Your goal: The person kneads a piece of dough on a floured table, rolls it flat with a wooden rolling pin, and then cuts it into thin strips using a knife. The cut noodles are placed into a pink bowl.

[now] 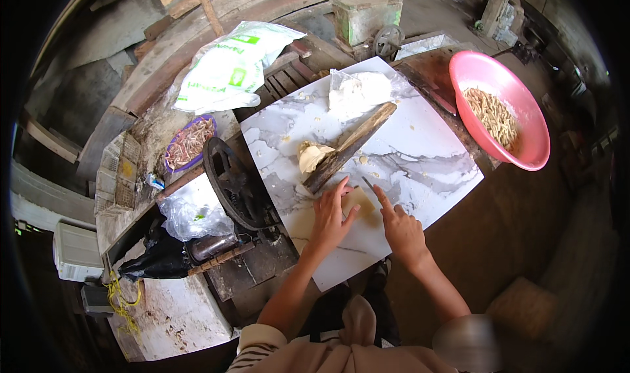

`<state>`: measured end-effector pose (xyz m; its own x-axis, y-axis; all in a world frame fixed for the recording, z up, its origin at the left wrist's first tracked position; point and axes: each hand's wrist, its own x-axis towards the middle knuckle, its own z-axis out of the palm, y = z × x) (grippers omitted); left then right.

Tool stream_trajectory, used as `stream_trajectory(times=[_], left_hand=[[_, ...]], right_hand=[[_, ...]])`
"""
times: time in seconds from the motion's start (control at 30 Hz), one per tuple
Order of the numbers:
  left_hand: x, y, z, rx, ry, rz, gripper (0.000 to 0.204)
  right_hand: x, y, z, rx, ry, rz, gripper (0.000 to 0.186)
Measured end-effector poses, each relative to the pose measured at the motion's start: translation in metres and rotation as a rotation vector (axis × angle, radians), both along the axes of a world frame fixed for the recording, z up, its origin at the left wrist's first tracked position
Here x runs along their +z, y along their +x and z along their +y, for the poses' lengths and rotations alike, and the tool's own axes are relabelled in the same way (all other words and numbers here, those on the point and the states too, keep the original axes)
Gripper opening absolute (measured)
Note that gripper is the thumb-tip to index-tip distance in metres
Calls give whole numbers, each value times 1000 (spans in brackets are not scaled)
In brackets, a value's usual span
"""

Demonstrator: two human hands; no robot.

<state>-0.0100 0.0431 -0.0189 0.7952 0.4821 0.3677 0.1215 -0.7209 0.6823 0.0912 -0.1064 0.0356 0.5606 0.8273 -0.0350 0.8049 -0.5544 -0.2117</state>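
Observation:
A flat, pale yellow piece of dough (pixel 359 204) lies on the marble-patterned tabletop (pixel 420 189) in front of me. My left hand (pixel 332 217) rests at its left side, fingers spread, the thumb reaching over its near edge. In my right hand (pixel 401 232) is a knife (pixel 369 184); its blade points away from me, just beyond the dough's far right corner, with my index finger stretched along it. Past both hands a worn wooden bar (pixel 357 143) lies slantwise. A torn lump of dough (pixel 314 156) sits against the bar's left side.
Farther back is an open plastic bag of white powder (pixel 359 92). A pink basin (pixel 462 77) holding many short sticks stands right. To the left are a black hand wheel (pixel 220 182), a purple-rimmed basket (pixel 214 125) of strips, and a white-green sack (pixel 226 71).

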Motion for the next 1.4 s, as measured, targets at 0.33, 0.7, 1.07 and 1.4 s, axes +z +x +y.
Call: stream_trajectory(times=[0.33,0.7,1.07,1.4], left_hand=[[0,2,6,-25,-30,14,65],[4,4,7,-40,-45,50,70],[1,5,5,-30,-8,39,70],[3,5,3,-17,2,37,68]], right_hand=[[-4,-26,8,-20,-119,-88,84],[0,-27,9,-2,-160,-117,84],[-10,-28,10,-39,-107,-100,84],[-14,-33,-8,-45,-94,-91,83]])
